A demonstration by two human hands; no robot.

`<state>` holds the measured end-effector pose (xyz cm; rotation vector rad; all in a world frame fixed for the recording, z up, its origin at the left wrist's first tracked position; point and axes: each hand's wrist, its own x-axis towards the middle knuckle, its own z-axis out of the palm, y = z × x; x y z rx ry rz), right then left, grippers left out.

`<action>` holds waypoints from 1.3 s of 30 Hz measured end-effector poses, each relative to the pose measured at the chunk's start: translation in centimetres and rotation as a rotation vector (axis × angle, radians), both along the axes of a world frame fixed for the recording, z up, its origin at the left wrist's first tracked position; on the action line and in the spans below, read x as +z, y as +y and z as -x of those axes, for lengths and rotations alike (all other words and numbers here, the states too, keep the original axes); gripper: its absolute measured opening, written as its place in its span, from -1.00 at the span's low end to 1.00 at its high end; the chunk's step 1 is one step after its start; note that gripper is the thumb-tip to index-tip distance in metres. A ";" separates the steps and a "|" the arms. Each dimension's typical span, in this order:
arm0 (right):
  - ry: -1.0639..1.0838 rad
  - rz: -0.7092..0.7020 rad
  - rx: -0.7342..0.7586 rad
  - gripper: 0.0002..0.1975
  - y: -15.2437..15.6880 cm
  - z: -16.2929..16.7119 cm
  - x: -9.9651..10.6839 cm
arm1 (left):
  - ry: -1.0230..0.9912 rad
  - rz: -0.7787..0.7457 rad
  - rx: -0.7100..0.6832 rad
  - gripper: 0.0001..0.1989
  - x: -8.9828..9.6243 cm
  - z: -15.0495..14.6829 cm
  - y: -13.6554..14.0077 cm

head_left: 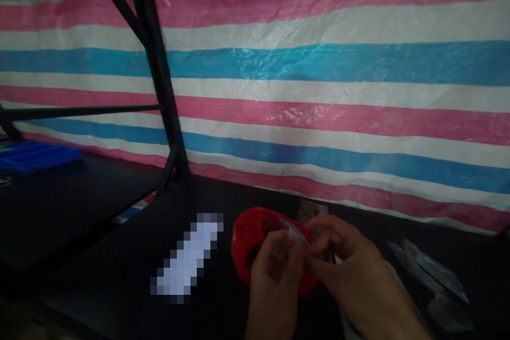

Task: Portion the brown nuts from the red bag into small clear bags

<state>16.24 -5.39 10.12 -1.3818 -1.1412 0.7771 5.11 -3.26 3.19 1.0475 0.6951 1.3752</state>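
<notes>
Film of clear plastic [296,235]: pinched by left hand [275,265] and right hand [346,251]. Red plastic bag [243,241] lies beneath, on black desk [123,260].

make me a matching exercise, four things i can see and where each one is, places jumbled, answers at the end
1. red bag
2. blue tray
3. striped sheet
4. clear packets

A. right of the right hand
B. upright behind the black table
C. partly hidden by the left hand
D. far left

Pairs: 1-C, 2-D, 3-B, 4-A
</notes>
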 end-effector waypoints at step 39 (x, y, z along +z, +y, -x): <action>-0.139 -0.053 -0.130 -0.58 3.5 0.6 -4.8 | 0.539 -0.107 0.319 -0.60 -2.1 3.0 3.3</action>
